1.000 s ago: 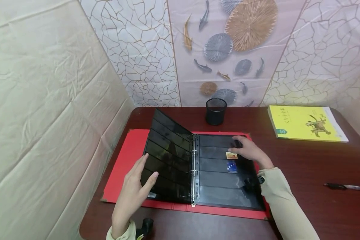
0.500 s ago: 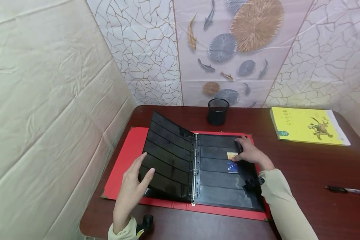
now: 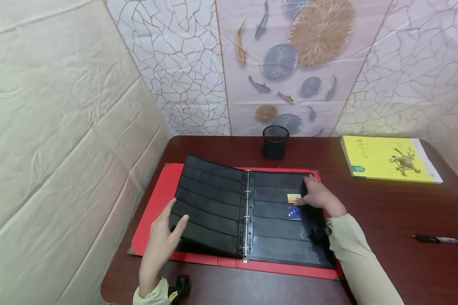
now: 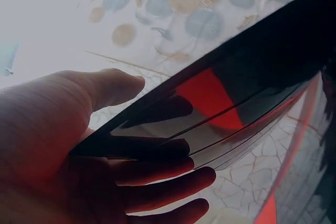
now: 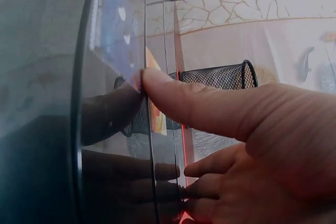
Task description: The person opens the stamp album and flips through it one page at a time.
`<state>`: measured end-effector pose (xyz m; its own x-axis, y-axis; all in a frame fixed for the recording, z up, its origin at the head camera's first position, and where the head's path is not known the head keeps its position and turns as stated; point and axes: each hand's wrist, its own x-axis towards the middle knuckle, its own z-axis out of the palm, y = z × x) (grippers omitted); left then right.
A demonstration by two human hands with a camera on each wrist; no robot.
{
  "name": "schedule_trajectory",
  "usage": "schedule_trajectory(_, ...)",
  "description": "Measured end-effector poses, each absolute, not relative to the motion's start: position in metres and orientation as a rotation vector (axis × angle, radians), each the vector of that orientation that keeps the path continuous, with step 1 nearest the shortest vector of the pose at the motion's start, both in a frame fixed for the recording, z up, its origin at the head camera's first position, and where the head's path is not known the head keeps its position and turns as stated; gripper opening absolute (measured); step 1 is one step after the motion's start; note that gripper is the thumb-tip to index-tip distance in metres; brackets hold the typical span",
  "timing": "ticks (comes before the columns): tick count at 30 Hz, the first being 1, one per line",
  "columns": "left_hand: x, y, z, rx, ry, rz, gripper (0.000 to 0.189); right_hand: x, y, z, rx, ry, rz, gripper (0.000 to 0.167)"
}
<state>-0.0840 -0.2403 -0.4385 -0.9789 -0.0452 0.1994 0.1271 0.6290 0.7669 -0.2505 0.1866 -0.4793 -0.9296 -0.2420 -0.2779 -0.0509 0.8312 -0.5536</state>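
A ring-bound stamp album with a red cover (image 3: 156, 207) lies spread on the table. Its left black pocket page (image 3: 210, 203) is raised and bowed at the outer side. Here my left hand (image 3: 161, 243) supports that page, fingers fairly straight beneath it and thumb standing apart above. My right hand (image 3: 322, 198) rests on the outer part of the right pocket page (image 3: 276, 245), with its thumb tip (image 5: 155, 80) touching the page beside a yellow stamp (image 3: 292, 198). A blue stamp (image 3: 294, 213) sits one row lower. The right fingers are spread at the page's outer edge.
Behind the album stands a black mesh pen cup (image 3: 275, 143). A yellow book (image 3: 389, 159) lies at the back right, and a pen (image 3: 440, 239) at the far right of the dark red table (image 3: 381, 203). Patterned cloth walls enclose the back and left.
The left page has sunk lower toward the left cover, and my left hand has moved slightly left and down with it. My right thumb has come down beside the yellow stamp.
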Motion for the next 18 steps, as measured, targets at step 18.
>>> schedule_trajectory(18, -0.093, -0.257, -0.469, 0.033, -2.717, -1.245, 0.063, -0.25, 0.19, -0.481, -0.212, 2.767, -0.702, 0.1)
